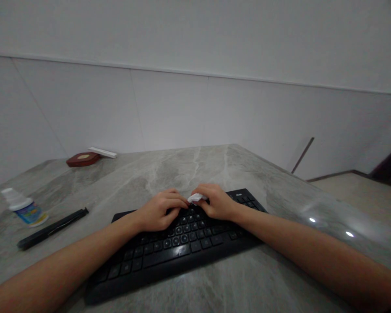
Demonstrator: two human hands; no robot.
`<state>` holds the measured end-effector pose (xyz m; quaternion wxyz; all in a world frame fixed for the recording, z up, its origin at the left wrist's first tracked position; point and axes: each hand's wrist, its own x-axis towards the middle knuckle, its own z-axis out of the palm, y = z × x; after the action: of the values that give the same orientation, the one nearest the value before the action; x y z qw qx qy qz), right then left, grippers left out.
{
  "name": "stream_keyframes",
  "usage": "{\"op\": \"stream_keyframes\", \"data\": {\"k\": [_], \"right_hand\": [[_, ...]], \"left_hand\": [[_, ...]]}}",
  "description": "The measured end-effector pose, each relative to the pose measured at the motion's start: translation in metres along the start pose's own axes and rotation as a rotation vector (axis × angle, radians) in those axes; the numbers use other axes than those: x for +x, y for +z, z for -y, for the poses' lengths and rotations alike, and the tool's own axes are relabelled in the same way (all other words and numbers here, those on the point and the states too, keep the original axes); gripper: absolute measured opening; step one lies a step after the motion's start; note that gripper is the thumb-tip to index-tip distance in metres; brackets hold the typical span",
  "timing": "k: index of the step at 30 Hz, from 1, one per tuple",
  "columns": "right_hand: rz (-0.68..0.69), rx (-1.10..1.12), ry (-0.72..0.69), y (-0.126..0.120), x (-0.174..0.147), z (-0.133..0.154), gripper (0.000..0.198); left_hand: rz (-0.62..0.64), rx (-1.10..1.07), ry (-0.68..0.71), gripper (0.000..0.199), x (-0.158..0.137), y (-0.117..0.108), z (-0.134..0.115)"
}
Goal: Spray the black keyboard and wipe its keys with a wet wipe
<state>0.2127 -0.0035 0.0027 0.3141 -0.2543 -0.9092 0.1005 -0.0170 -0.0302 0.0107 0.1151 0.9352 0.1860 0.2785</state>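
Observation:
A black keyboard (169,256) lies at a slant in front of me, with my forearms reaching over it. Between the thumb and fingers of my right hand (215,201) is a crumpled white tissue (197,198), held over the upper rows of keys. My left hand (163,209) rests on the keyboard's upper left part, fingers stretched toward the tissue and thumb apart from them. Its fingertips come close to the tissue; whether they touch it I cannot tell. Both hands hide some of the keys.
On the left stand a white spray bottle (24,208) with a blue label and, beside it, a long black object (54,228). A reddish-brown box (83,159) and a white bar (103,152) lie at the back of the grey marbled table (169,169), near the wall.

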Motion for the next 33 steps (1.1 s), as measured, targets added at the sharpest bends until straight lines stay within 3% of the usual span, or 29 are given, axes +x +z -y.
{"op": "stream_keyframes", "data": {"k": [18, 33], "right_hand": [[-0.055, -0.039, 0.053, 0.0019, -0.0007, -0.0023, 0.014], [0.018, -0.037, -0.011, 0.0006, -0.0009, 0.0001, 0.014]], "left_hand": [[0.0, -0.002, -0.009, 0.03, -0.0001, 0.0007, 0.0009], [-0.003, 0.0, -0.011, 0.029, -0.0014, 0.0007, 0.0016]]}}
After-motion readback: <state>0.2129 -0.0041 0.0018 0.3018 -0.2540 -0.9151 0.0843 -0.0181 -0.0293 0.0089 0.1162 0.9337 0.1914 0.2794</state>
